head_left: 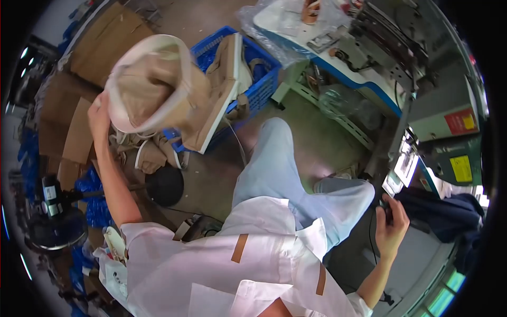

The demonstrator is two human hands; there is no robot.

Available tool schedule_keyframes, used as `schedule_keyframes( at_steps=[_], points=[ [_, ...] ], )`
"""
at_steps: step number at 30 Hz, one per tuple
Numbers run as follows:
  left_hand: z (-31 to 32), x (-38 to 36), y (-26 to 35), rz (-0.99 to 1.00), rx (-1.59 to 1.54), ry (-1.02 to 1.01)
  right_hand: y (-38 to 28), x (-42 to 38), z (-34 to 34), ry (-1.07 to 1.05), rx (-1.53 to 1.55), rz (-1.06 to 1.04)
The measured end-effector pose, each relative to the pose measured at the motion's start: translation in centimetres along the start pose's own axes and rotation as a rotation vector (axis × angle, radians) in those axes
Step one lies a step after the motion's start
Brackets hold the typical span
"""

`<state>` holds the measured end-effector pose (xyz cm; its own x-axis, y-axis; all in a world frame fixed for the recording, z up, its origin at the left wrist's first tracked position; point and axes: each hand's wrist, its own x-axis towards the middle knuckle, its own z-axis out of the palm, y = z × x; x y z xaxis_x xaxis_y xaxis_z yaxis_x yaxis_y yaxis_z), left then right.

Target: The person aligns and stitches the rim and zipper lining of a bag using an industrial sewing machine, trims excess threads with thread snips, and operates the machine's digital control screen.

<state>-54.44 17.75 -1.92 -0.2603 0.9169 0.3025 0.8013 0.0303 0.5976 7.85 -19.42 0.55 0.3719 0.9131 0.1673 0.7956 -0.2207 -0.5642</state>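
Observation:
My left hand [99, 113] is closed on the edge of a beige fabric bag [198, 103] with a wide white rim. The bag hangs open toward me, slightly smeared by motion, over the floor at the left. Beside it stands a blue plastic crate [272, 74] holding similar beige pieces with white edges. More beige cloth pieces [151, 157] lie below the bag. Far to the right, my right hand [392, 224] has its fingers curled round a small dark thing just under a brightly lit patch of the machine; its kind is hidden.
Cardboard boxes [108, 45] line the left side. A white worktable [285, 24] with a blue edge carries a machine, a can and plastic wrap. A round black base [165, 186] stands on the floor. Dark cloth [441, 211] lies at the right.

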Motion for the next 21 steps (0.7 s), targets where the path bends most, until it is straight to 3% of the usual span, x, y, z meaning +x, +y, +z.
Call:
schedule_keyframes(
  at_steps=[1,3,4,5,6,7,8,10,13,17,19,21],
  points=[
    [-2.0,-0.9,-2.0,-0.051,0.389,0.234,0.7,-0.4,0.6,-0.012,0.036,0.033],
    [-1.9,-4.7,-6.2,-0.044,0.627,0.386,1.2,-1.2,2.6,-0.057,0.086,0.077],
    [-0.3,-5.8,-8.3,0.002,0.644,0.275,1.5,-1.5,3.8,-0.089,0.109,0.101],
    [2.2,-8.5,-6.6,0.082,0.521,0.191,1.0,-1.5,5.2,-0.088,0.118,0.103],
    [5.3,-9.9,-6.5,0.1,0.529,-0.042,0.5,-1.5,6.3,-0.125,0.136,0.078],
    [9.8,-11.6,-5.7,0.023,0.141,-0.117,0.0,-1.4,7.3,-0.159,0.152,0.052],
    [13.9,-12.5,-6.0,0.073,0.047,-0.297,-0.3,-1.5,8.2,-0.205,0.18,0.058],
    [23.1,-14.7,-5.3,0.319,0.2,-0.206,-1.6,-1.2,9.3,-0.279,0.19,0.044],
    [31.6,-16.1,-5.9,0.477,0.427,-0.302,-2.3,-1.4,10.1,-0.332,0.195,0.037],
    [34.5,-14.3,-7.4,0.447,0.448,-0.436,-1.9,-2.1,10.0,-0.316,0.115,0.171],
    [32.3,-13.1,-6.0,0.085,0.24,-0.55,-1.4,-2.1,10.6,-0.302,0.122,0.167],
    [28.4,-12.1,-3.5,0.173,0.181,-0.519,-0.9,-1.8,11.8,-0.267,0.2,0.164]
  ],
)
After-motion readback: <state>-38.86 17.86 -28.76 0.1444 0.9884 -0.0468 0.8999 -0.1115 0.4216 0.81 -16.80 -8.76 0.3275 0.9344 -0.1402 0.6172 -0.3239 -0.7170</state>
